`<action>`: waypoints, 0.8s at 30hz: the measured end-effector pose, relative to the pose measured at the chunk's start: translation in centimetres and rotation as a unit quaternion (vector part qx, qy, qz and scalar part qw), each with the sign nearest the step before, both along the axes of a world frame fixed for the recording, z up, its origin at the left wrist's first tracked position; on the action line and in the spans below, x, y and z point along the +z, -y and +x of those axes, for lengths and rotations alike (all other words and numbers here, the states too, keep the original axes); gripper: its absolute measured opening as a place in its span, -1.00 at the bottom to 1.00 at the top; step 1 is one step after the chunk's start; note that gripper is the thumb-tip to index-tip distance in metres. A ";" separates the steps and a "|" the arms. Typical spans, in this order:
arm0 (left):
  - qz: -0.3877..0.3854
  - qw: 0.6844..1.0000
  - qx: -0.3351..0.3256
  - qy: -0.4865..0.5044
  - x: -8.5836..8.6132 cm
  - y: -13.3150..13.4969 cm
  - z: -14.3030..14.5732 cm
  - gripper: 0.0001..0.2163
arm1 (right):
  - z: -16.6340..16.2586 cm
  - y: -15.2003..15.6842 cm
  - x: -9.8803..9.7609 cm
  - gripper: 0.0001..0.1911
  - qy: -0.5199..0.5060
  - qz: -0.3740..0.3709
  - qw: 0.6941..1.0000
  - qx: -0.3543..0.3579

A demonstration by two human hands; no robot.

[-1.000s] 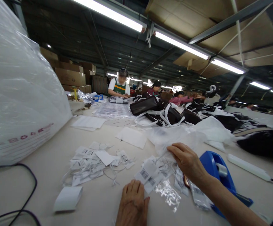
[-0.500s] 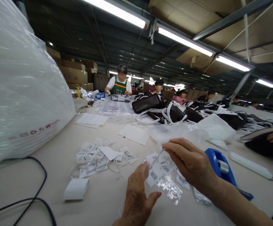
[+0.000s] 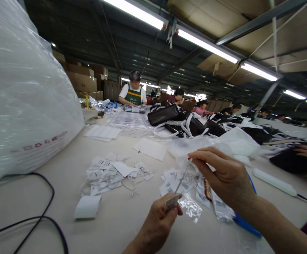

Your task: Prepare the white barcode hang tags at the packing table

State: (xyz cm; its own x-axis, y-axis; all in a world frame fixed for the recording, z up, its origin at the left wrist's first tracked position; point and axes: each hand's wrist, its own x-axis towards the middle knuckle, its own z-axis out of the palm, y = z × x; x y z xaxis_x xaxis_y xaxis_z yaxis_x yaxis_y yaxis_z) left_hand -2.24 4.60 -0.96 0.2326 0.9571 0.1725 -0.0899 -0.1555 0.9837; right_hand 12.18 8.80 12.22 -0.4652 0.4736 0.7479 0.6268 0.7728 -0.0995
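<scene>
My left hand (image 3: 158,220) is closed on a small white hang tag (image 3: 171,202), held between thumb and fingers. From the tag a thin pale string (image 3: 182,179) runs taut up to my right hand (image 3: 219,173), whose thumb and fingertips pinch its upper end. Beneath and between the hands lies a pile of barcode tags (image 3: 170,180) with loose strings. A clear plastic bag (image 3: 191,208) rests just right of my left hand. Further left is a second heap of printed tags (image 3: 105,174), with a curled white paper (image 3: 88,207) in front of it.
A blue tape dispenser (image 3: 247,225) sits partly behind my right forearm. Right of it lies a white wand-like tool (image 3: 275,181) with a black cord. Black handbags (image 3: 166,114) are piled at the back. A large plastic-wrapped bundle (image 3: 29,106) fills the left. Co-workers sit beyond and at right.
My left hand has gone from open beside the tag pile to closed on a tag, lower down. The string now stretches between both hands. My right hand has shifted slightly right and up.
</scene>
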 end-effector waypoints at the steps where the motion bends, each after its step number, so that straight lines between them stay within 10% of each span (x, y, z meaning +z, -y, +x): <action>1: -0.027 0.999 -0.021 0.020 0.0 0.0 0.0 -0.81 | 0.3 -0.3 0.0 -0.85 0.000 -0.003 1.000 -0.011; 9: -0.208 0.935 -0.160 0.239 -0.4 0.4 0.5 -0.66 | 3.4 -2.6 -0.9 -0.86 0.014 -0.054 0.994 -0.090; 24: -0.267 0.910 -0.205 0.241 -0.8 0.7 0.8 -0.68 | 5.6 -3.2 -2.3 -0.85 0.040 -0.090 0.985 -0.143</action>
State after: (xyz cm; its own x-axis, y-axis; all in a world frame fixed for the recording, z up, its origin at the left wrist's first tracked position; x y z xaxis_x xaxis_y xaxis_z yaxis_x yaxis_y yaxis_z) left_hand -1.47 3.91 -1.75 0.6098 0.7842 -0.1149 -0.4741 0.4771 0.7400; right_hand 17.80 12.01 9.89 -0.3484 0.7149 0.6062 0.8276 0.5383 -0.1592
